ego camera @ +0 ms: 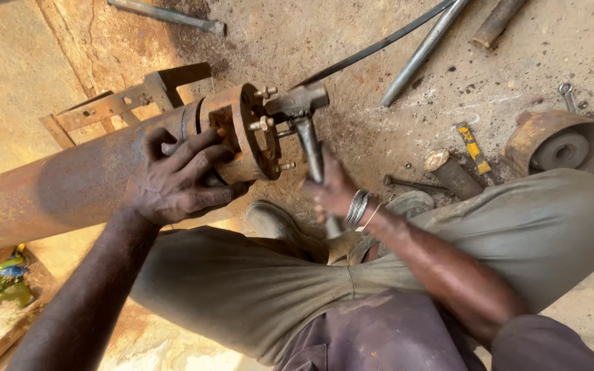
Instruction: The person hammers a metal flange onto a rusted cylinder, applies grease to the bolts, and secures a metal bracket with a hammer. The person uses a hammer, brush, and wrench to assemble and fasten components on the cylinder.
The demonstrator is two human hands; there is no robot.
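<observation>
rusty axle tube [70, 185] cut off at left edge, hammer handle [313, 154] partly hidden by right hand [330, 192]

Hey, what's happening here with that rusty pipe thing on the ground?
A person sits on the dirt floor working on a rusty axle tube with a studded hub flange at its end. The left hand grips the hub just behind the flange. The right hand holds the handle of a hammer whose head sits against the flange studs. A rusty drum and loose tools lie nearby.
</observation>
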